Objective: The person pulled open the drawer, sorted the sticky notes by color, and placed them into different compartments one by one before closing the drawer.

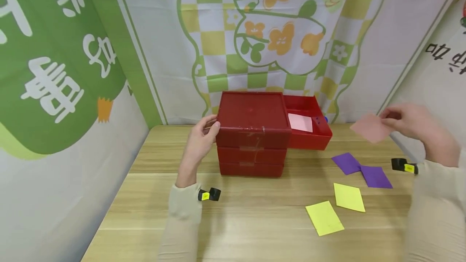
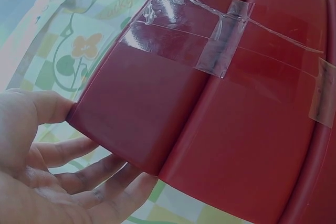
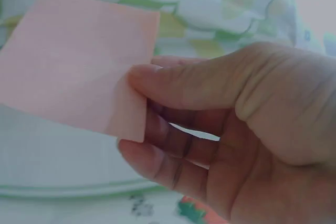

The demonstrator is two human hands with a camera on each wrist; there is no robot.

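Observation:
A red drawer box (image 1: 251,110) stands at the back of the table, with its top drawer (image 1: 307,142) pulled out to the right. A pink paper square (image 1: 300,122) lies inside that drawer. My left hand (image 1: 201,136) rests against the box's left side, thumb at the front corner. In the left wrist view its fingers (image 2: 113,184) are spread along the edge of the box. To the right of the drawer, my right hand (image 1: 413,120) pinches another pink paper square (image 3: 86,64) by one edge, between thumb and fingers, raised above the table.
Two purple paper squares (image 1: 376,177) lie on the wooden table (image 1: 153,221) below my right hand. Nearer the front are two yellow paper squares (image 1: 325,218). A printed cloth (image 1: 214,51) hangs right behind the box, with cloth walls on both sides.

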